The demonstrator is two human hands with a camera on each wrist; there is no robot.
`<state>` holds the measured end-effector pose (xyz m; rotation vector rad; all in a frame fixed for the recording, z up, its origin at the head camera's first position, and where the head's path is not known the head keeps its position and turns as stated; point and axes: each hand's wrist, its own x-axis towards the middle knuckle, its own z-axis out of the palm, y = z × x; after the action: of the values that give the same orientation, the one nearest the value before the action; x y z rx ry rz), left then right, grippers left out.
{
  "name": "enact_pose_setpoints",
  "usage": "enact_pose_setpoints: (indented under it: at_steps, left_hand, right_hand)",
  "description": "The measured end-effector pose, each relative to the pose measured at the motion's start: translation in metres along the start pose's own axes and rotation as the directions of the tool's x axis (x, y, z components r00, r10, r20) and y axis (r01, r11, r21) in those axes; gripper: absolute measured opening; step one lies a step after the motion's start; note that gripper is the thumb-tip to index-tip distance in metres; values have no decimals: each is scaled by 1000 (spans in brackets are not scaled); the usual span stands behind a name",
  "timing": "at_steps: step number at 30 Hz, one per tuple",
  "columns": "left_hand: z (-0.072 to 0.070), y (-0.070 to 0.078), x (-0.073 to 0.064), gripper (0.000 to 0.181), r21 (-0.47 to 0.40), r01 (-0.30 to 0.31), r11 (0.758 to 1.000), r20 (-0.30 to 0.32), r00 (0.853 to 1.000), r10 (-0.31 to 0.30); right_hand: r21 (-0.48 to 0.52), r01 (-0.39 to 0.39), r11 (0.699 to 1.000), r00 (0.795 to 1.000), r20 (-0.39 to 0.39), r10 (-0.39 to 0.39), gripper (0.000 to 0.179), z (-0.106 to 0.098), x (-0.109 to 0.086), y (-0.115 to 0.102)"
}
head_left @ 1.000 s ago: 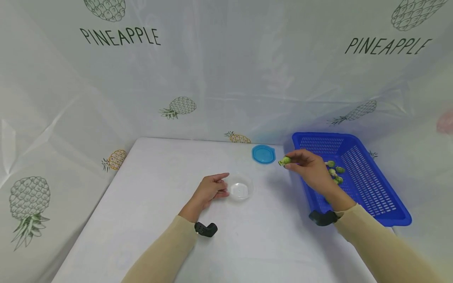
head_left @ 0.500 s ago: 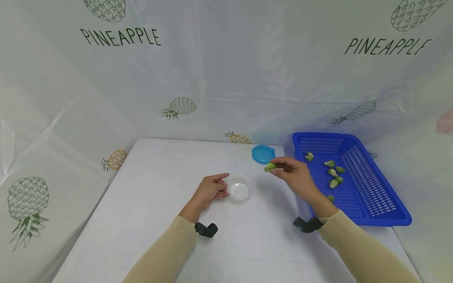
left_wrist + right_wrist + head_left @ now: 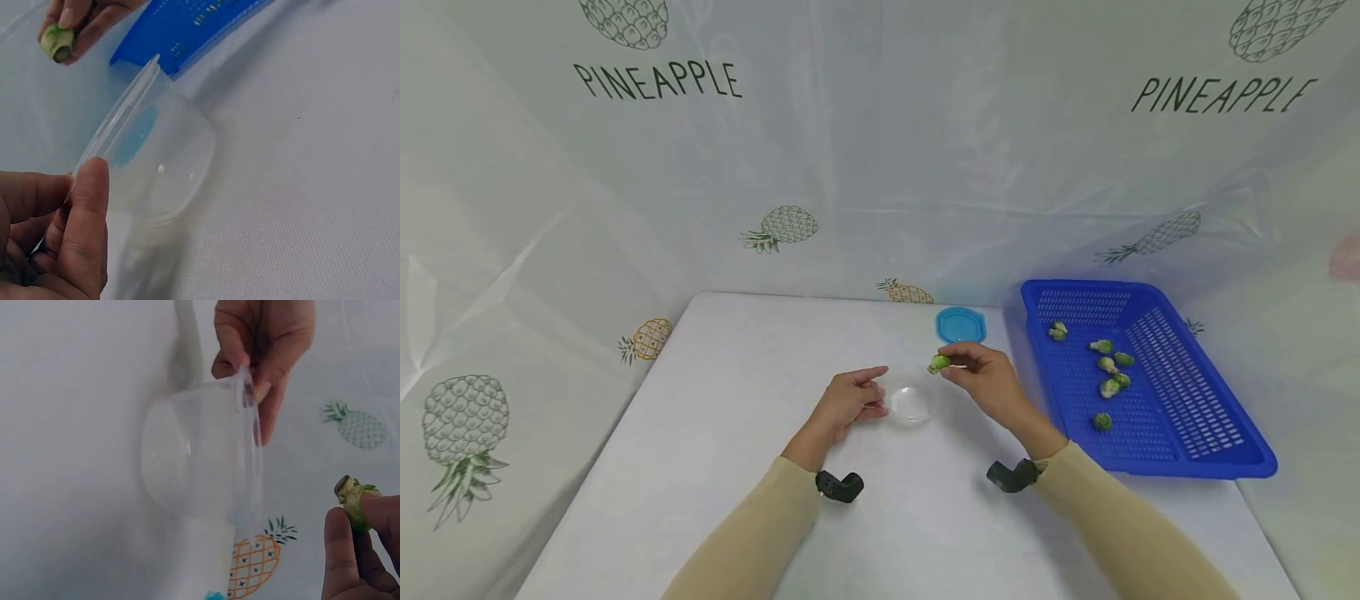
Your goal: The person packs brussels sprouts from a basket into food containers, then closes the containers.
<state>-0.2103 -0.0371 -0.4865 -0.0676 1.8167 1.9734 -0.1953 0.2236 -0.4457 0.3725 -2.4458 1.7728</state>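
A clear plastic bowl (image 3: pixel 910 403) stands on the white table, and nothing shows inside it. My left hand (image 3: pixel 846 403) pinches its rim from the left; in the left wrist view the thumb and a finger (image 3: pixel 87 219) grip that edge. Between the thumb and fingertips of my right hand (image 3: pixel 988 382) is a Brussels sprout (image 3: pixel 938 363), held just above and to the right of the bowl. Its cut stem end is visible on the sprout (image 3: pixel 354 501) in the right wrist view.
At the right a blue perforated basket (image 3: pixel 1225 400) holds several Brussels sprouts (image 3: pixel 1108 365). A blue lid (image 3: pixel 961 325) lies behind the bowl near the table's back edge. A pineapple-printed sheet (image 3: pixel 880 150) hangs behind the table.
My right hand has carried the Brussels sprout leftward from over the basket's edge to beside the bowl, uncovering more sprouts in the basket. The left hand stays on the bowl's rim.
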Motion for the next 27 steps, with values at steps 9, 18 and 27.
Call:
enact_pose_setpoints:
  at_steps: [9, 18, 27]
  left_hand:
    - [1, 0, 1, 50, 16, 2, 1000, -12, 1000, -2]
    - [1, -2, 2, 49, 21, 8, 1000, -16, 1000, -8]
    - [2, -2, 2, 49, 20, 6, 1000, -22, 1000, -5]
  right_hand:
    - [-42, -9, 999, 999, 44, 11, 27, 23, 7, 11]
    - [-144, -21, 989, 997, 72, 32, 25, 36, 9, 15]
    - [-230, 15, 973, 996, 86, 5, 25, 45, 10, 21]
